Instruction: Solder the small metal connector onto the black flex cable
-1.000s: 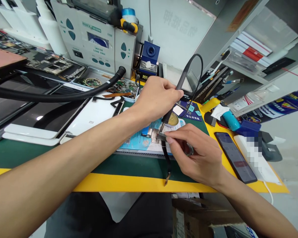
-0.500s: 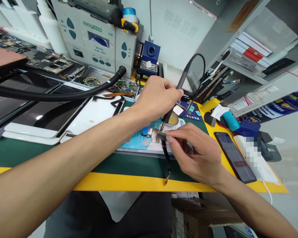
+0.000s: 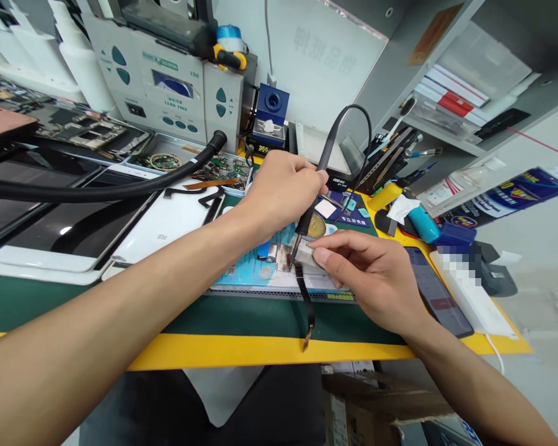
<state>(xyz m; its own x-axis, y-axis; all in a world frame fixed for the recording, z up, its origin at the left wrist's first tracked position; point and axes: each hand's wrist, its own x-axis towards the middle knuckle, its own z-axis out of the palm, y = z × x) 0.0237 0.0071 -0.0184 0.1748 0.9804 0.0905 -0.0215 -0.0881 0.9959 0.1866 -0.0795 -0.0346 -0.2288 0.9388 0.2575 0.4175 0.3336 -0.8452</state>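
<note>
Some of the small pale piece (image 3: 307, 254) pinched by the right hand (image 3: 385, 279) is hidden by its fingers. The left hand (image 3: 283, 189) grips a soldering iron (image 3: 307, 214), tip near a slim black ribbon cable's (image 3: 304, 294) upper end; its coppery end lies at the worktop's (image 3: 190, 353) yellow edge. A black hose (image 3: 177, 178) partly covers a shallow tray (image 3: 167, 144) of green circuit boards (image 3: 218, 167).
</note>
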